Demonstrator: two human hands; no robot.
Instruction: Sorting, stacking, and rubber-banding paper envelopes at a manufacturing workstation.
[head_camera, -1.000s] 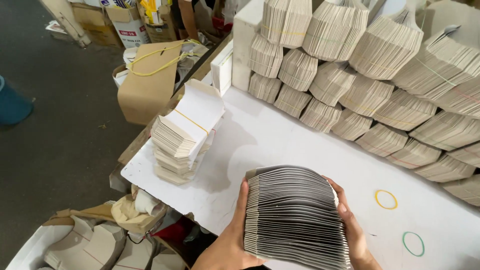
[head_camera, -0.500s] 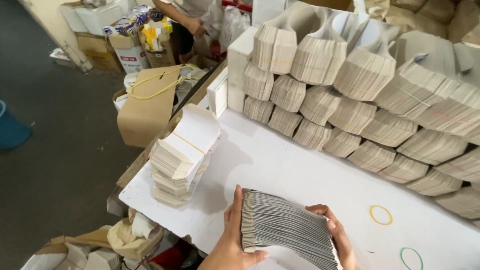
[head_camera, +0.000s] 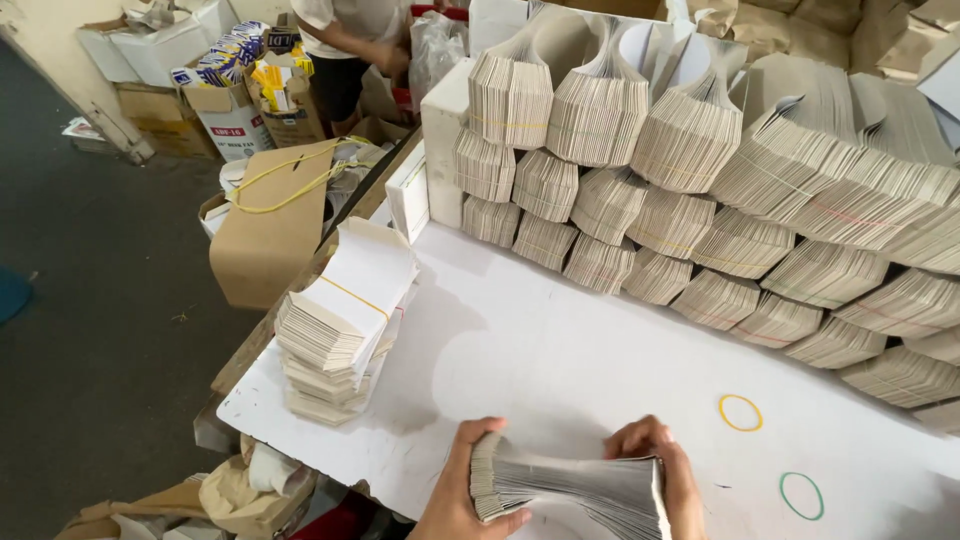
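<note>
Change vs a second ago: the stack of flat carton blanks (head_camera: 575, 490) was standing tall and fanned between both hands; now it's tipped down and squared, lying lower at the near edge of the white bench (head_camera: 560, 350). Reads as the bundle being evened up against the bench top.

Left hand (head_camera: 462, 495): clamped on the stack's left end, thumb curled under the front edge, fingers (head_camera: 478, 432) over the back.
Right hand (head_camera: 668, 470): fingers wrapped over the right end, pressing in on the top edge. Both hands closed on the stack, nothing loose between them. Lower part of the stack is cut off by the frame.

Just past the right hand: yellow rubber band (head_camera: 740, 412) and green rubber band (head_camera: 802, 495), both flat on the bench, apart from the hands.

Left edge of bench: banded pile of blanks (head_camera: 345, 320), untouched.

Far edge: wall of banded bundles (head_camera: 700, 200), stacked several rows high.

Beyond the far left corner: another person (head_camera: 350, 40) among cardboard boxes (head_camera: 260, 230).
</note>
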